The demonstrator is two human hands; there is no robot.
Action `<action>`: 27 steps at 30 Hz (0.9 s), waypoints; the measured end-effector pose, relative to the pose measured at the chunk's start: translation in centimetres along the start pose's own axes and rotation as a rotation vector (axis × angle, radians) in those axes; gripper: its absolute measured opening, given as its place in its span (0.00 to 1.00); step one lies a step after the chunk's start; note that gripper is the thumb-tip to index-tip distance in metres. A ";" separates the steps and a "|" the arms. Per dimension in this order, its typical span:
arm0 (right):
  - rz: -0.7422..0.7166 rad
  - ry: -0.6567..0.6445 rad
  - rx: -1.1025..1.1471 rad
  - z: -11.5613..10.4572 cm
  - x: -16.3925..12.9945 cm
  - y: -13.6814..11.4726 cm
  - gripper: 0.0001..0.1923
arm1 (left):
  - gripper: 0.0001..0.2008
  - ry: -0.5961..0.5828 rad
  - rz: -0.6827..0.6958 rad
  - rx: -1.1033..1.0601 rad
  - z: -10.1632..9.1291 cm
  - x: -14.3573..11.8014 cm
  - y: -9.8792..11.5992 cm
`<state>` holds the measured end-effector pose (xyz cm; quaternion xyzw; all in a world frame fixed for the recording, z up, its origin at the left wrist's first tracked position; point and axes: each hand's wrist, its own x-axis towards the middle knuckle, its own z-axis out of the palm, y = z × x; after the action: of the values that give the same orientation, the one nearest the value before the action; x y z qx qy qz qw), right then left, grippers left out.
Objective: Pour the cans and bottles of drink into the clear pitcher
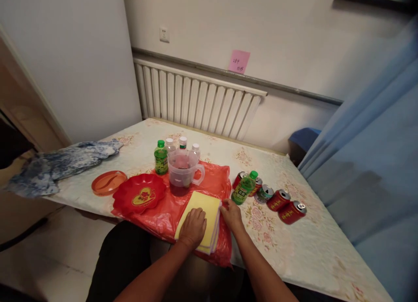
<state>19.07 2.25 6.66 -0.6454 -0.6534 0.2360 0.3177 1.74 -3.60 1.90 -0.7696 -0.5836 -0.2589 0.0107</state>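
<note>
1. A stack of yellow cloths (200, 219) lay at the near edge of the surface (313, 245), on a red plastic sheet (214, 182) that hung slightly over that edge.
2. The stack's long axis ran from the near edge up and a little to the right, toward a clear plastic jug (183, 171) just beyond its far end.
3. The left hand (192, 229) rested palm down on the near half of the stack, fingers together and flat against the cloth, pressing rather than gripping.
4. The right hand (231, 215) sat at the stack's right long edge, fingers curled against the side of the layers; whether it pinched a layer could not be told.
5. So the stack lay directly under the left hand and just to the left of the right hand, with both hands touching it.
6. A green bottle (243, 188) lying on its side was near the right hand, farther from the person, with toppled red cans (285, 206) strung out to its right.
7. A red dish (139, 195) and an orange lid (109, 182) sat well to the left of the left hand.
</note>
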 end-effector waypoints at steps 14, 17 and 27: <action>0.023 -0.176 -0.010 1.5 1.9 -2.9 0.03 | 0.07 0.000 0.168 -0.047 -1.9 -0.4 0.7; -0.024 -0.224 0.139 0.3 0.9 -3.6 0.03 | 0.05 -0.052 0.399 -0.078 -3.4 -0.8 2.3; 0.121 -0.641 0.993 -5.0 -5.9 -9.5 0.15 | 0.09 -0.182 1.217 -0.138 -10.4 -2.5 12.7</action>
<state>15.84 -4.61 16.27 -0.3521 -0.4904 0.7141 0.3544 8.75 -13.19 13.50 -0.9824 -0.0203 -0.1770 0.0568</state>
